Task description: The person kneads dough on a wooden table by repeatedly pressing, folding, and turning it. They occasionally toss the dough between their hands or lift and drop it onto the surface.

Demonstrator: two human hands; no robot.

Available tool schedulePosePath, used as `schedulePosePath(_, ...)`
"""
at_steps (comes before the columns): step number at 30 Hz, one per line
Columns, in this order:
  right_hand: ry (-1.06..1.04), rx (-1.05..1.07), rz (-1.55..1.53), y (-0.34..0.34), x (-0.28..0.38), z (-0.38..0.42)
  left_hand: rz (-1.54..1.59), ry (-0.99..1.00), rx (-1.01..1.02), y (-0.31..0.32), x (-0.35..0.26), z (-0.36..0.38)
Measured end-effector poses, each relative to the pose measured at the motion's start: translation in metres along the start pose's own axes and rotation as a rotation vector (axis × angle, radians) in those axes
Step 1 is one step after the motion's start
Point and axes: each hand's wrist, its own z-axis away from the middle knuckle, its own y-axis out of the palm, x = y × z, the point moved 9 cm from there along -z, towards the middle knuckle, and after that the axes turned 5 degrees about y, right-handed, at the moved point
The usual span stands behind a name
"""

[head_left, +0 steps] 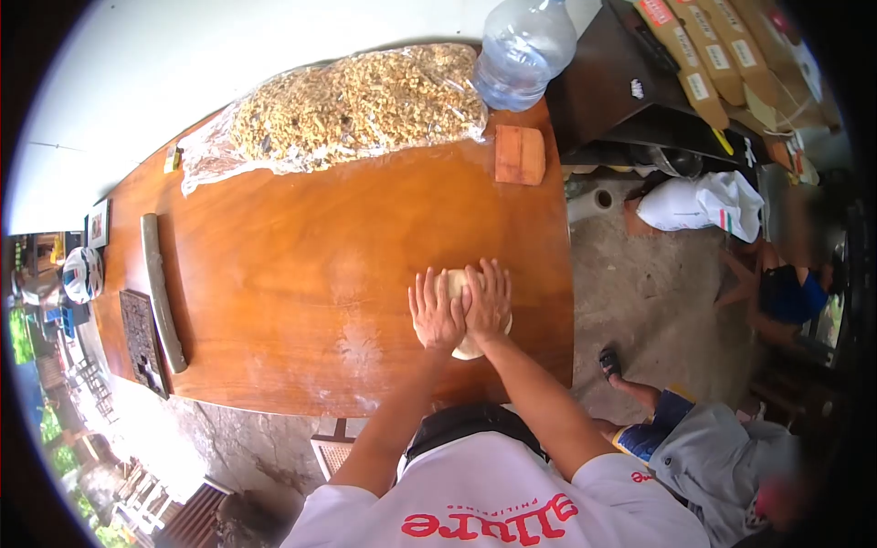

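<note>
A pale, rounded lump of dough [469,348] lies on the brown wooden table [274,274], near its right front part. My left hand [438,306] rests flat on the dough's left side with the fingers spread. Beside it, touching at the thumbs, my right hand [489,297] presses on the right side, its fingers also stretched out. The palms cover much of the dough. White powdery smears mark the tabletop to the left of the hands.
A large clear bag of brown flakes [356,105], a water bottle [525,55] and a wooden block [520,155] line the far side. A grey rod [159,292] and carved board [143,342] lie left. Another person [717,452] is at right.
</note>
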Motion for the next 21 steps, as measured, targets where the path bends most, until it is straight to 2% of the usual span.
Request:
schedulePosePath(2, -0.026, 0.025, -0.018, -0.007, -0.002, -0.034, -0.025, -0.058, 0.042, 0.009, 0.003, -0.024)
schedulePosePath(4, -0.07, -0.051, -0.019, -0.014, 0.0, -0.052, -0.055, 0.004, 0.022, 0.011, 0.0, -0.04)
schedulePosePath(6, 0.057, 0.077, -0.092, -0.002, -0.013, -0.06, -0.045, 0.011, 0.019, 0.005, -0.001, -0.051)
schedulePosePath(8, 0.028, -0.004, -0.11, -0.008, -0.014, -0.062, -0.012, 0.009, 0.029, 0.008, 0.001, -0.049)
schedulePosePath(10, -0.045, 0.031, -0.169, 0.005, -0.02, -0.058, -0.039, 0.076, -0.059, 0.008, 0.002, -0.042)
schedulePosePath(12, 0.038, 0.237, -0.664, 0.033, -0.058, -0.056, -0.033, 0.068, -0.007, 0.0, -0.003, -0.032)
schedulePosePath(13, 0.07, 0.219, -0.653, 0.016, -0.068, -0.044, -0.081, -0.043, 0.208, -0.003, -0.004, -0.028)
schedulePosePath(14, 0.23, 0.143, -0.649, -0.01, -0.086, -0.036, -0.136, -0.147, 0.412, -0.009, -0.001, -0.022)
schedulePosePath(15, 0.378, 0.068, -0.645, -0.031, -0.1, -0.025, -0.098, -0.208, 0.397, -0.017, 0.005, -0.018)
schedulePosePath(16, 0.378, 0.048, -0.637, -0.023, -0.107, -0.007, -0.088, -0.19, 0.393, -0.024, 0.003, -0.016)
schedulePosePath(18, 0.569, 0.225, -0.696, 0.041, -0.13, 0.044, -0.036, -0.39, 0.619, -0.021, 0.016, 0.006)
schedulePosePath(19, 0.536, 0.21, -0.433, 0.0, -0.089, 0.061, -0.051, -0.374, 0.499, -0.013, 0.026, 0.014)
schedulePosePath(20, 0.534, 0.194, -0.434, -0.002, -0.076, 0.067, -0.049, -0.361, 0.491, -0.014, 0.027, 0.024)
schedulePosePath(21, 0.583, 0.131, -0.632, 0.002, -0.071, 0.075, 0.203, -0.528, 0.57, -0.007, 0.034, 0.044)
